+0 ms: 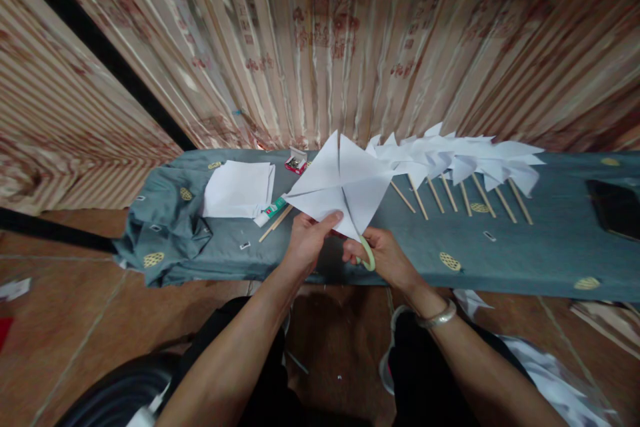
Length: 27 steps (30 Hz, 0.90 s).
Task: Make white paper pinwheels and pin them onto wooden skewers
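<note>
A white square of paper, cut along its diagonals, is held up above the near edge of a low bench. My left hand pinches its lower left corner with the thumb on top. My right hand is under the paper's bottom tip and grips scissors with a pale green handle; the blades are hidden behind the paper.
The bench has a grey-green patterned cloth. On it lie a stack of white sheets, a green glue tube, a wooden stick, a small red box, a row of paper pinwheels on sticks and a dark object. A striped curtain hangs behind.
</note>
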### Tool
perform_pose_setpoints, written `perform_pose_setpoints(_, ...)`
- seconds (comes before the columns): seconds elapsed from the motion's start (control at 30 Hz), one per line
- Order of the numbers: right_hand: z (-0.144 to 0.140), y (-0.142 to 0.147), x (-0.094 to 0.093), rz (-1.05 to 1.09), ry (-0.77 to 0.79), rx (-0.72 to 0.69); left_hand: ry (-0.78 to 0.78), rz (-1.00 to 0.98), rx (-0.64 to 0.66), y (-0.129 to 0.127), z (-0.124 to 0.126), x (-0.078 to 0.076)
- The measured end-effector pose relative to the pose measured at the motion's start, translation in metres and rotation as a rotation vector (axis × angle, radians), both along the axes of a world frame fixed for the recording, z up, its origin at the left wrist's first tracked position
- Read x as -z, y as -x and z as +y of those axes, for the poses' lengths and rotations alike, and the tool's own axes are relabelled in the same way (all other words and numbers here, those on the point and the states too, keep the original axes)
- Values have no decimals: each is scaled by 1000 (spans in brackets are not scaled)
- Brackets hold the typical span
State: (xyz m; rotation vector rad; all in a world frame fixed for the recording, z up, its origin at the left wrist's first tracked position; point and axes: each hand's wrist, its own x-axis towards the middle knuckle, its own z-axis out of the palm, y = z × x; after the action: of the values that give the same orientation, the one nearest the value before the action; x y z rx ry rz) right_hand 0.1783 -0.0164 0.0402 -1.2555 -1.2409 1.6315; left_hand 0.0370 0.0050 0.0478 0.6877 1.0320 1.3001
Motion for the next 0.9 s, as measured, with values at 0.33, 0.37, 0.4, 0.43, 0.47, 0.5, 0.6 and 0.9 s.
perform_pose_setpoints(0.33,0,4,2,-3,-19,7,-11,-9,11,1,-1,0)
perform_pose_setpoints(0.37,0,4,2,-2,-18,6,-16,-7,10,1,-1,0)
perform_pose_setpoints(0.4,0,4,1,0,-18,5,-19,-5,8,0,-1,0)
perform_pose_setpoints(0.43,0,4,1,2,-18,3,-22,-5,5,0,-1,0)
perform_pose_setpoints(0.47,0,4,1,3,-19,-3,-26,-6,1,0,-1,-1)
perform_pose_setpoints(0.5,-1,4,1,5,-20,-10,-30,-9,-5,0,-1,-1)
perform_pose_setpoints(0.6,-2,3,3,8,-32,-28,-35,-16,-10,-1,-1,-2)
perform_pose_setpoints(0.9,-1,4,7,2,-51,-12,-28,-28,-19,0,-2,-4)
